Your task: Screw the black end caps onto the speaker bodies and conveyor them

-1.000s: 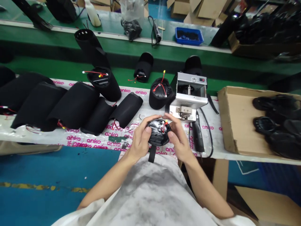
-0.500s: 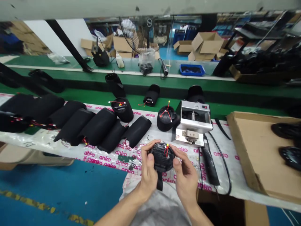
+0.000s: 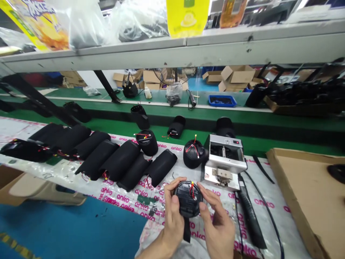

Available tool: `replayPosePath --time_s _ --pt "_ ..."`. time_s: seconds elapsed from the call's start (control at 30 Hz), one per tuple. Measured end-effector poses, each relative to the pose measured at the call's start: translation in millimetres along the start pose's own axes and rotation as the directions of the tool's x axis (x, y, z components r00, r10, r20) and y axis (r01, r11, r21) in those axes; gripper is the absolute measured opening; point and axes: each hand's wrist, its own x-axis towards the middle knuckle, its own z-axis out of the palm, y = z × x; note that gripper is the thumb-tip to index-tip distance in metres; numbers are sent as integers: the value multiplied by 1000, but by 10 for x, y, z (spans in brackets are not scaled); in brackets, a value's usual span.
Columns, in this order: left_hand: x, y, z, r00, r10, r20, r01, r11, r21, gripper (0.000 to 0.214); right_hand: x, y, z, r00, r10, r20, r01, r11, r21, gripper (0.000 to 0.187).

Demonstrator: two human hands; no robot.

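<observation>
Both my hands hold a round black cap (image 3: pixel 188 198) with red and yellow wires on its face and a black strap (image 3: pixel 186 229) hanging below it. My left hand (image 3: pixel 174 220) grips its left edge, and my right hand (image 3: pixel 219 230) holds its right edge, with the thumb low on the rim. Just beyond my hands, black fabric-covered sleeves (image 3: pixel 161 167) lie on the printed plastic sheet (image 3: pixel 151 197). A black domed unit with red wires (image 3: pixel 193 154) stands next to a steel bench machine (image 3: pixel 224 162).
More black cylinders with wires (image 3: pixel 147 142) stand on the sheet. A black handheld tool with a cable (image 3: pixel 250 216) lies right of my hands, beside a cardboard tray (image 3: pixel 304 201). A green conveyor (image 3: pixel 172 131) runs behind, under a grey shelf (image 3: pixel 215 48) holding plastic bags.
The view has tilted upward, bringing the shelf into sight and lowering my hands in the picture. The cap stays in both hands.
</observation>
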Motion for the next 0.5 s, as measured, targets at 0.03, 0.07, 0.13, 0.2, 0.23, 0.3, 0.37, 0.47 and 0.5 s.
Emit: replayPosePath --time_s 0.03,0.07,0.13,0.2,0.23,0.3,0.37,0.47,0.5 --pt "7 -4 1 1000 2 -1 -2 1000 9 48 -8 -5 5 999 48 6 -48 998 29 22" --pt "25 -3 -8 1000 2 5 -2 1000 14 47 -12 -5 13 995 95 10 -96 993 65 24" --pt "103 20 -57 999 -13 51 13 1000 7 45 -2 13 33 988 154 9 -154 979 130 26" --pt "222 69 -132 987 -54 149 55 999 2 40 26 45 54 990 143 -4 -141 978 153 28" --pt "284 98 -169 976 -71 205 70 997 11 39 43 62 63 992 129 -9 -126 980 153 29" --pt "382 143 -218 953 -81 293 70 996 46 41 76 87 72 995 103 -15 -99 985 144 30" --pt "417 145 -220 947 -52 317 35 998 61 48 103 97 60 997 72 -21 -69 990 121 28" --pt "363 68 -157 968 5 251 -7 1000 8 51 132 78 5 1000 12 -16 -11 998 60 22" --pt "334 32 -133 974 19 225 -17 1000 -12 51 140 64 -19 1000 -10 -6 10 999 34 20"
